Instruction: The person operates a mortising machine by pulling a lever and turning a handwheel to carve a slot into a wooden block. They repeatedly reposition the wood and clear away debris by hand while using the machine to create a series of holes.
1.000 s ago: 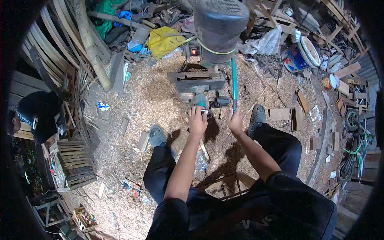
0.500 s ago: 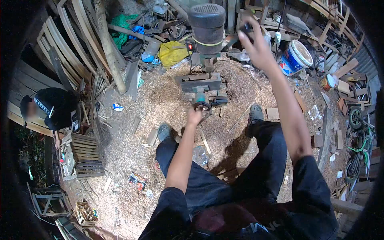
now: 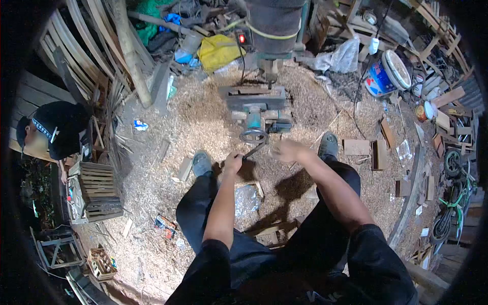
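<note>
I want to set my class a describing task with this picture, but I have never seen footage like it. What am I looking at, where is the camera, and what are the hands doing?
The picture comes from a camera worn on a person's head, looking down, so you see their own arms, dark trousers and shoes. The wide lens bends the edges. They stand on a sawdust floor in front of a small workshop machine. It has a big dark motor at the top and a round handwheel at the near end. The left hand is closed on a dark crank handle by that wheel. The right hand is beside it, too blurred to show whether it holds anything. Around lie a yellow bag, a blue and white bucket and a slatted crate. Another person in dark clothes is at the left edge.
</note>
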`<state>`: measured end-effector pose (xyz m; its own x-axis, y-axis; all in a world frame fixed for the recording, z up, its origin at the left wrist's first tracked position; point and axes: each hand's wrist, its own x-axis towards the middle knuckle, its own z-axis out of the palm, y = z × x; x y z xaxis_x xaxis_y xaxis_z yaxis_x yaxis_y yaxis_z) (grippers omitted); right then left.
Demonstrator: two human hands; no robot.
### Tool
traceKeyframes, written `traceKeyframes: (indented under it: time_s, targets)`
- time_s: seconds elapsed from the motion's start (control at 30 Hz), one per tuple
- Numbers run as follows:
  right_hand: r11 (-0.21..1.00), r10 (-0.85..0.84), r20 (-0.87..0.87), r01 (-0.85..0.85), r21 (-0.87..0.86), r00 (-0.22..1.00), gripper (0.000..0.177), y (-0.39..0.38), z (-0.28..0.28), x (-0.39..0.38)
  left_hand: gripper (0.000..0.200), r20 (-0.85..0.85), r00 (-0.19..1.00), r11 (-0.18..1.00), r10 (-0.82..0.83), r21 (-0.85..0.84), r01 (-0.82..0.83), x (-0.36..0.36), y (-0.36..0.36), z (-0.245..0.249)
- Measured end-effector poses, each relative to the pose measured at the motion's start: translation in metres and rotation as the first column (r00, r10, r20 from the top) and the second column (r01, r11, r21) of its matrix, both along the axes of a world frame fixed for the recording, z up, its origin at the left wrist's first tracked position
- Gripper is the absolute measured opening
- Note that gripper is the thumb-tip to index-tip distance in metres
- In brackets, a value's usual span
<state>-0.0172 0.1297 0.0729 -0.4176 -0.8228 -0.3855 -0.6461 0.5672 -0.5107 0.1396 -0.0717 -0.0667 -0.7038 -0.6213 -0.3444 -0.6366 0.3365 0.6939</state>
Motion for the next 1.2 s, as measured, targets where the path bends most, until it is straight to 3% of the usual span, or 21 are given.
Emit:
traceKeyframes:
  time_s: [0.03, 0.1, 0.17, 0.2, 0.27, 0.3, 0.33, 0.4, 0.47, 0.8, 0.9, 0.93, 1.03, 1.1, 1.13, 1.2]
  targets:
    - [0.987, -0.037, 0.053, 0.045, -0.154, 0.998, 0.035, -0.016, 0.009, 0.006, 0.033, -0.014, 0.999, 0.999, 0.041, -0.028, -0.041, -0.004, 0.0, -0.008]
    - [0.973, -0.024, -0.047, 0.012, -0.229, 0.999, 0.034, -0.037, -0.008, 0.003, 0.034, 0.01, 0.999, 0.999, 0.034, 0.031, -0.035, -0.016, -0.01, -0.06]
    - [0.973, -0.072, -0.093, 0.05, -0.224, 0.993, 0.038, -0.057, -0.017, 0.003, 0.036, 0.097, 0.995, 0.998, -0.037, 0.056, 0.032, -0.025, -0.01, -0.045]
    - [0.978, -0.122, -0.092, 0.104, -0.181, 0.988, 0.041, -0.068, -0.009, 0.004, 0.032, 0.156, 0.97, 0.982, -0.188, 0.054, 0.182, -0.029, -0.032, -0.146]
    - [0.981, -0.172, -0.1, 0.161, -0.108, 0.98, 0.052, -0.09, -0.018, 0.003, 0.03, 0.089, 0.977, 0.981, -0.193, 0.01, 0.192, -0.034, -0.032, -0.243]
    - [0.986, -0.146, -0.087, 0.138, -0.09, 0.985, 0.054, -0.098, -0.024, 0.004, 0.03, -0.043, 0.989, 0.99, -0.142, -0.012, 0.141, -0.033, -0.03, -0.296]
    - [0.991, -0.119, -0.069, 0.114, -0.072, 0.991, 0.056, -0.103, -0.03, 0.008, 0.031, -0.347, 0.935, 0.997, -0.074, -0.001, 0.078, -0.037, -0.029, -0.369]
    - [0.995, -0.094, -0.032, 0.093, -0.036, 0.995, 0.06, -0.106, -0.012, 0.015, 0.031, -0.025, 0.993, 0.991, -0.12, -0.066, 0.118, -0.035, -0.022, -0.304]
    - [0.996, -0.065, -0.001, 0.064, -0.063, 0.998, 0.062, -0.107, -0.025, 0.01, 0.032, 0.072, 0.99, 0.989, -0.123, -0.075, 0.128, -0.037, -0.015, -0.273]
    - [0.985, 0.01, 0.135, 0.013, -0.171, 0.991, 0.067, -0.074, -0.009, -0.011, 0.041, 0.188, 0.973, 0.974, -0.133, -0.158, 0.163, -0.049, -0.026, -0.253]
    - [0.97, 0.047, 0.079, -0.026, -0.241, 0.996, 0.072, -0.065, -0.026, -0.016, 0.045, 0.21, 0.969, 0.965, -0.127, -0.199, 0.17, -0.047, -0.038, -0.25]
    - [0.995, 0.021, 0.125, -0.008, -0.096, 0.992, 0.074, -0.067, -0.016, -0.017, 0.047, 0.238, 0.964, 0.959, -0.122, -0.221, 0.176, -0.042, -0.043, -0.246]
    - [0.996, 0.047, 0.107, -0.038, -0.081, 0.993, 0.075, -0.06, -0.007, -0.02, 0.051, 0.298, 0.954, 0.921, -0.045, -0.358, 0.155, -0.03, -0.046, -0.228]
    - [0.992, 0.001, 0.08, 0.009, -0.123, 0.997, 0.059, -0.054, -0.016, -0.025, 0.032, 0.214, 0.973, 0.936, -0.084, -0.318, 0.151, -0.032, -0.021, -0.096]
    - [0.987, -0.006, 0.071, 0.017, -0.159, 0.997, 0.052, -0.05, -0.02, -0.029, 0.03, 0.149, 0.989, 0.933, 0.019, -0.358, 0.036, -0.036, -0.012, -0.092]
    - [0.98, -0.031, 0.054, 0.041, -0.193, 0.998, 0.041, -0.039, -0.025, -0.038, 0.033, 0.039, 0.998, 0.944, 0.056, -0.327, -0.04, -0.036, 0.021, -0.044]
